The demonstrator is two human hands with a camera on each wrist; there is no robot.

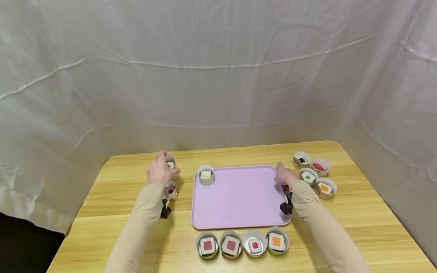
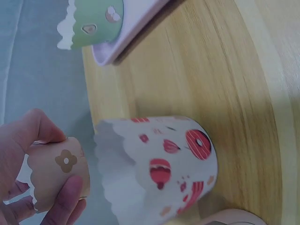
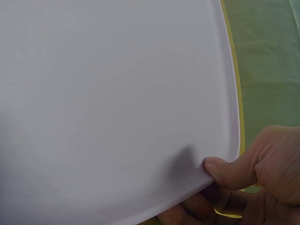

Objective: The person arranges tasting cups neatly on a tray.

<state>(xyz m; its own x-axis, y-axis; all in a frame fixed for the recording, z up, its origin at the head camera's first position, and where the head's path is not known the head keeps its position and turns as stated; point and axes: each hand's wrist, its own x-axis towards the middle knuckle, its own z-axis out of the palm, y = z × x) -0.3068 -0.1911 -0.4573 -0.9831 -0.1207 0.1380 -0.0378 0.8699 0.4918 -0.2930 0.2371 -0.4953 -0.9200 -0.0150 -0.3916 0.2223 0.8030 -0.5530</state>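
Observation:
My left hand (image 1: 159, 171) grips a tan paper baking cup (image 2: 58, 176) with a brown flower print, at the table's back left. Inside that cup, the head view shows a small whitish piece. Just nearer stands a white baking cup (image 2: 173, 164) printed in red, with a dark piece with a red centre in it. My right hand (image 1: 286, 176) pinches the right edge of the lilac tray (image 1: 238, 198), thumb on top and fingers beneath the rim. On the tray's back left corner sits a green baking cup (image 1: 206, 176) holding a white piece.
Along the tray's front edge stands a row of several baking cups (image 1: 231, 246) with square sushi-like pieces. Another cluster of several cups (image 1: 308, 176) is right of my right hand. Light fabric (image 1: 230, 93) hangs behind the wooden table (image 1: 95, 229).

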